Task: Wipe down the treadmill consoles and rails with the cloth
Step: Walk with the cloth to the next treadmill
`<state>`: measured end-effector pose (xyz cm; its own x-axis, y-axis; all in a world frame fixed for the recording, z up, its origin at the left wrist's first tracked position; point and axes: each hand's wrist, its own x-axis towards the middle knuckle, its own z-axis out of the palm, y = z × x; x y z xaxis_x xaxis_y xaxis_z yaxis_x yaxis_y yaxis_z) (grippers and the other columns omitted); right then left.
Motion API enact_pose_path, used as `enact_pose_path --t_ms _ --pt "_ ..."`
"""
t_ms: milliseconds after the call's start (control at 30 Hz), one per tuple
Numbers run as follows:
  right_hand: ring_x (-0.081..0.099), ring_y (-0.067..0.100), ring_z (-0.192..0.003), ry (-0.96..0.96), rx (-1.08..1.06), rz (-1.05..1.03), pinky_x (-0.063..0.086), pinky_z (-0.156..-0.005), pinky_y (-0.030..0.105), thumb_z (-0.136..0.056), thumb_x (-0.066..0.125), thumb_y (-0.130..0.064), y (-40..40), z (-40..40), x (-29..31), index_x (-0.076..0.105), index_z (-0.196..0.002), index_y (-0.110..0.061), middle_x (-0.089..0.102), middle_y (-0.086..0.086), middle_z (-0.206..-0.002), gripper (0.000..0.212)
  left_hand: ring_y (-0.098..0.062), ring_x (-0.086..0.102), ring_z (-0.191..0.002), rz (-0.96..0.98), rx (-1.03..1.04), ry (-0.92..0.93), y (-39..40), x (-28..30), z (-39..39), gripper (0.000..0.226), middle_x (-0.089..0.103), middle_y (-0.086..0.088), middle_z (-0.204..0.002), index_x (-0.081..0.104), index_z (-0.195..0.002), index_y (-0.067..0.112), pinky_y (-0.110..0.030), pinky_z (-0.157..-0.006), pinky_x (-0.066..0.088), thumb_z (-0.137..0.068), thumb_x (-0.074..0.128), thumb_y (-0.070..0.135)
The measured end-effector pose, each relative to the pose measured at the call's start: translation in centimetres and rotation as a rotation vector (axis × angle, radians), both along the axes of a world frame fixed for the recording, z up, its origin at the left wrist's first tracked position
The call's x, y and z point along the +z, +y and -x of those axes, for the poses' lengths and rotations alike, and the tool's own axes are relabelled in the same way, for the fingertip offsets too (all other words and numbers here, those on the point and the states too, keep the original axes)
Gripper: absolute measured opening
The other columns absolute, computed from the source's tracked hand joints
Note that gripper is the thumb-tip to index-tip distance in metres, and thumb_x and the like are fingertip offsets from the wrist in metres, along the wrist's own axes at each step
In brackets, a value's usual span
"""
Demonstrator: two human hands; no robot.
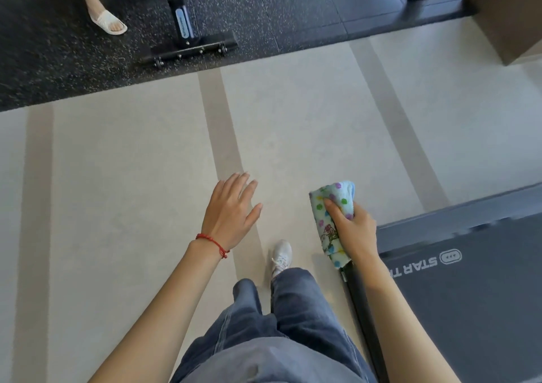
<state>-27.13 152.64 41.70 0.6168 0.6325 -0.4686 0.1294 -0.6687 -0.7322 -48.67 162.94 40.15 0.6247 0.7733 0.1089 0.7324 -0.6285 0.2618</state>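
Right hand (353, 230) clamps the cloth (331, 221) round the rail (363, 318) end; left hand (231, 209) spread, empty. Keep the wrap snug, drag along the full rail length.

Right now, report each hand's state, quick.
Left hand: open, fingers spread, holding nothing.
Right hand: closed on the polka-dot light-blue terry cloth, wrapped around the black treadmill rail.

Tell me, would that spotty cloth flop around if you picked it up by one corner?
Probably yes. The spotty cloth looks soft: it bunches and wraps around the rail under the right hand, so it would likely dangle limp. Its fuzzy towel-like surface suggests it is light and not slippery. It shouldn't roll or break.
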Motion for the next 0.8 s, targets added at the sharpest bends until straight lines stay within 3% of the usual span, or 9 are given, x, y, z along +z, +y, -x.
enact_pose_path --t_ms 233,333,633,800 --pt "0.069 0.029 -0.074 0.02 -0.111 -0.059 0.056 -0.065 0.039 -0.085 0.062 -0.043 6.0 -5.9 1.2 0.061 -0.084 -0.002 0.07 0.015 -0.079 0.041 -0.039 0.055 -0.112 0.004 -0.133 -0.003 8.7 1.4 -7.9 0.049 0.059 -0.022 -0.121 0.062 -0.114 -0.002 -0.053 -0.092 0.045 -0.09 0.039 0.035" --pt "0.066 0.024 -0.069 0.036 -0.185 -0.038 0.052 -0.058 0.032 -0.086 0.061 -0.042 7.4 -7.8 1.1 0.061 -0.086 -0.002 0.068 0.01 -0.075 0.04 -0.038 0.056 -0.111 -0.001 -0.209 -0.006 11.6 1.3 -11.0 0.049 0.059 -0.022 -0.119 0.063 -0.114 -0.001 -0.054 -0.091 0.046 -0.089 0.039 0.034" --pt "0.055 0.013 -0.057 -0.002 -0.605 -0.037 0.041 -0.049 0.019 -0.086 0.062 -0.04 11.5 -13.6 0.8 0.053 -0.068 -0.013 0.056 -0.003 -0.06 0.033 -0.038 0.057 -0.109 -0.039 -0.589 0.007 21.9 1.2 -23.4 0.05 0.06 -0.021 -0.118 0.063 -0.113 -0.001 -0.053 -0.091 0.047 -0.09 0.038 0.035" --pt "0.058 0.01 -0.063 -0.016 -0.812 -0.05 0.039 -0.052 0.021 -0.085 0.063 -0.042 12.5 -16.2 1.2 0.06 -0.077 -0.011 0.061 -0.002 -0.067 0.032 -0.037 0.056 -0.11 -0.088 -0.797 -0.026 25.2 1.6 -30.6 0.049 0.06 -0.021 -0.119 0.063 -0.113 0.0 -0.049 -0.092 0.046 -0.09 0.039 0.035"
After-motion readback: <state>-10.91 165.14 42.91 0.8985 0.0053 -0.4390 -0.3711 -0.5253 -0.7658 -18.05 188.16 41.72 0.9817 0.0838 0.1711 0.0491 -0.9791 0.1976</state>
